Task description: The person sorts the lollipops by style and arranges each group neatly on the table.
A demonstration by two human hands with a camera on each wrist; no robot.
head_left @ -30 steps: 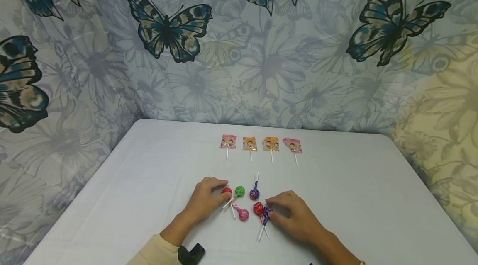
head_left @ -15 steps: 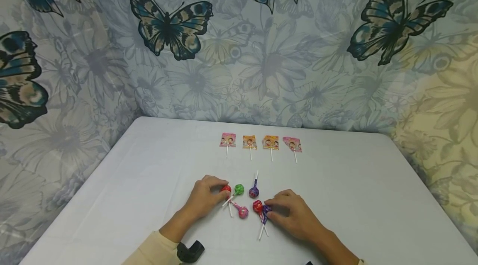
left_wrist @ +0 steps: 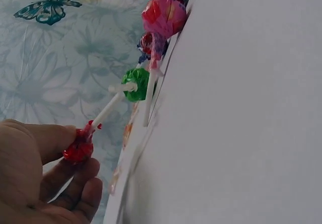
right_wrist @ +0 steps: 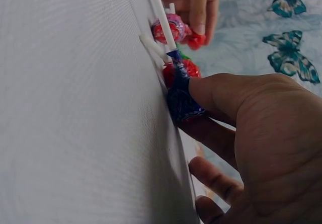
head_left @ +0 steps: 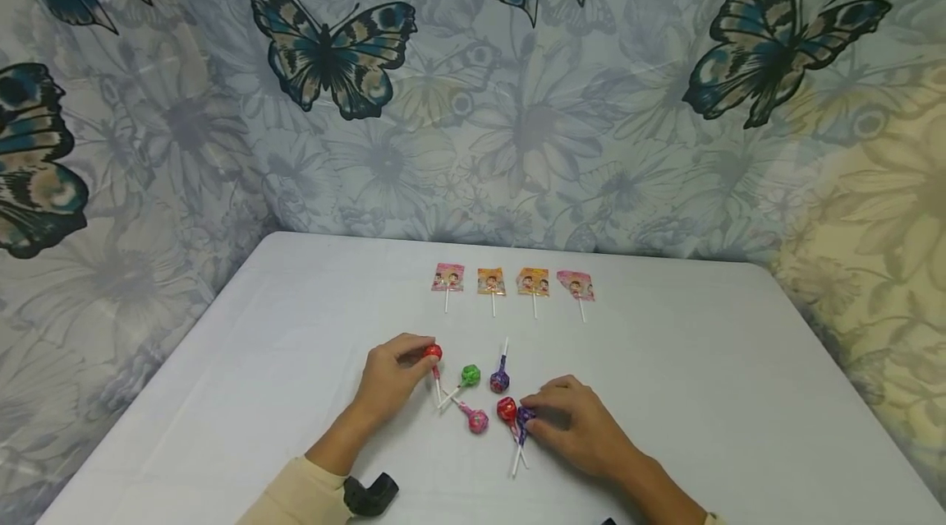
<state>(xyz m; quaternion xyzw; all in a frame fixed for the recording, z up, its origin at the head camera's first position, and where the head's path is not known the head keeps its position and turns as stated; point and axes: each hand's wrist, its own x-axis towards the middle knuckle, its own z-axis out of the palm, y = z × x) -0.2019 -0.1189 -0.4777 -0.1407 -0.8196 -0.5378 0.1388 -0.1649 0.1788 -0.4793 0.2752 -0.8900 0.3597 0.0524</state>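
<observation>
In the head view my left hand (head_left: 388, 377) pinches a red lollipop (head_left: 433, 353) by its wrapped head; the left wrist view shows thumb and fingers on either side of it. My right hand (head_left: 580, 422) pinches a dark purple lollipop (right_wrist: 182, 100) between thumb and finger. Beside that one lies another red lollipop (head_left: 507, 408), their sticks crossing. Between the hands are a green lollipop (head_left: 470, 375), a pink lollipop (head_left: 478, 421) and, farther back, a second purple lollipop (head_left: 499, 381) with its stick pointing away.
Toward the back of the white table (head_left: 332, 303) several flat-wrapped lollipops form a row, among them a pink one (head_left: 447, 277) and an orange one (head_left: 534, 282). A black wrist mount (head_left: 372, 495) sits by the left sleeve. Butterfly-printed cloth (head_left: 532, 139) hangs behind.
My left hand has taken hold of the red lollipop and drawn it left and slightly back, away from the green and pink ones. My right hand stays nearly still at the purple lollipop.
</observation>
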